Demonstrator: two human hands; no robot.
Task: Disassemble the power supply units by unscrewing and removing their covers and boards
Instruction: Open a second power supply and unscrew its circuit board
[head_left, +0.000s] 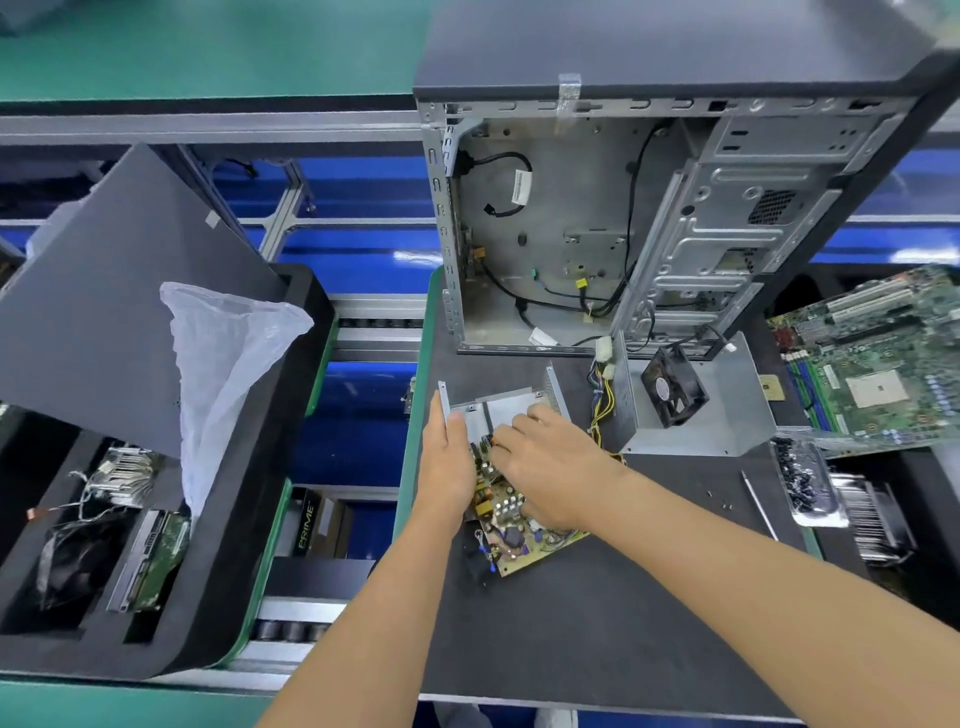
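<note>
The left hand (448, 457) lies along the left edge of the power supply tray (506, 410), thumb against its upright side wall, fingers fairly straight; whether they hook under the metal cannot be told; the right hand (545, 462) reaches over the circuit board (519, 535) from the right, fingers curled down onto the board's far end, though its fingertips are hidden among the components, so the grip itself is hard to make out; the board sits partly out of the tray, its near end on the dark worktop (597, 623), its middle covered by both hands; right of the tray stands the removed cover (717, 410) with a black fan (672, 387) leaning inside it, and a yellow-and-black wire bundle (602, 400) runs between them; beyond the tray an open computer case (597, 223) stands; a motherboard (883, 358) further right of the tray is cut by the frame edge.
</note>
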